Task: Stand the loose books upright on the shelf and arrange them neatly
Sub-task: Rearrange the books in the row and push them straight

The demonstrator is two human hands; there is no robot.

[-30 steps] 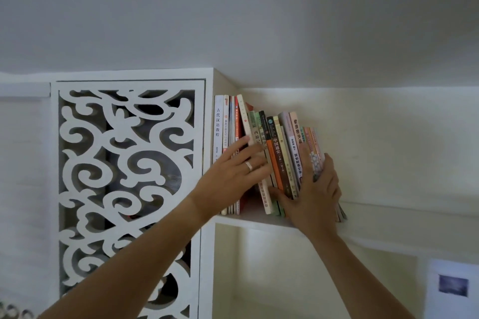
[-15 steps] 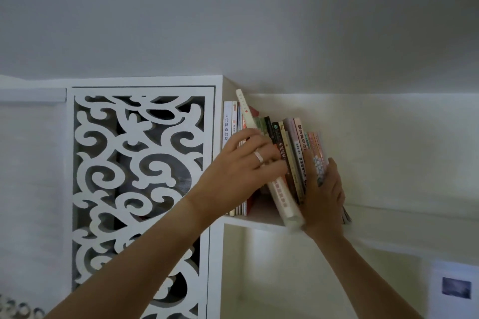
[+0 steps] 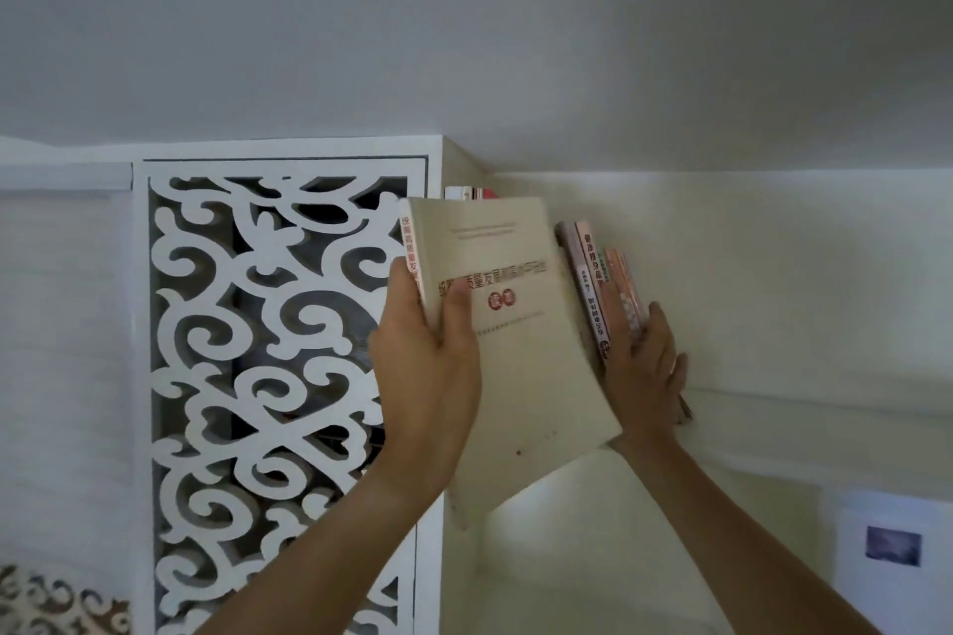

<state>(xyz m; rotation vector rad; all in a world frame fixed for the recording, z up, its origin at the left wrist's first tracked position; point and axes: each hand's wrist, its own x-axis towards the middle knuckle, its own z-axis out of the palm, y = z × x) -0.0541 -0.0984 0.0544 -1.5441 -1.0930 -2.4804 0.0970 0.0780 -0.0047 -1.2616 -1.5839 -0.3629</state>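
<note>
A cream book (image 3: 531,351) with red lettering is out of the row and held in front of the shelf by my left hand (image 3: 430,356), fingers on its spine and thumb on the cover. It hides most of the row. To its right, several leaning books (image 3: 593,284) with pink and orange spines stand on the white shelf (image 3: 804,415). My right hand (image 3: 644,366) lies flat against these books, bracing them. The tops of a few upright books (image 3: 466,192) show above the cream book at the shelf's left end.
A white carved lattice panel (image 3: 268,376) stands to the left of the shelf. The ceiling is close above. A lower compartment (image 3: 567,557) opens below the shelf. A small picture (image 3: 893,546) is on the wall at lower right.
My left hand has pulled the cream book out of the row and turned its cover toward me. My right hand has stayed pressed against the leaning books.
</note>
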